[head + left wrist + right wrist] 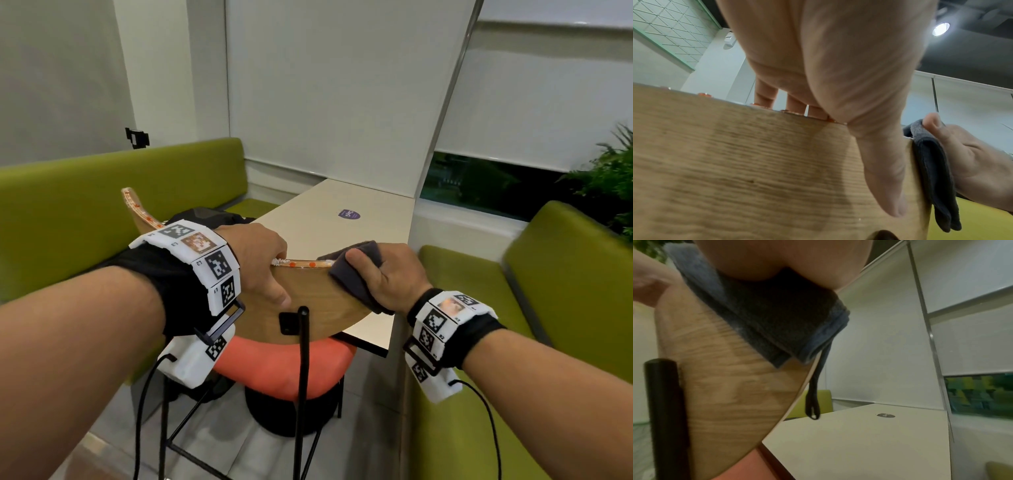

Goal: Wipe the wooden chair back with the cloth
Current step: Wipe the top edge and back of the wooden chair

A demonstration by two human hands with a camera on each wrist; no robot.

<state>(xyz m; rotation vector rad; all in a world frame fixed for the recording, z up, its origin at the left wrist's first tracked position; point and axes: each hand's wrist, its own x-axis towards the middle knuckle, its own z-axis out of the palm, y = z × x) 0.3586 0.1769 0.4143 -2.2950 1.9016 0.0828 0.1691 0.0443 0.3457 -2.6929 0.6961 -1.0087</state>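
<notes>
Cloth [356, 274] on chair back [308, 301], table [370, 219] behind.

Head view looking down, wrist views upward, close, sharing chair back [318, 301]

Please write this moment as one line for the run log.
left hand: grips chair back top edge | right hand: presses cloth over right end | stage: wiping

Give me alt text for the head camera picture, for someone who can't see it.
Two hands work on a curved wooden chair back: the left hand grips its top edge while the right hand holds a dark grey cloth folded over the edge at its right end. Beyond are a pale table and green benches.
</notes>
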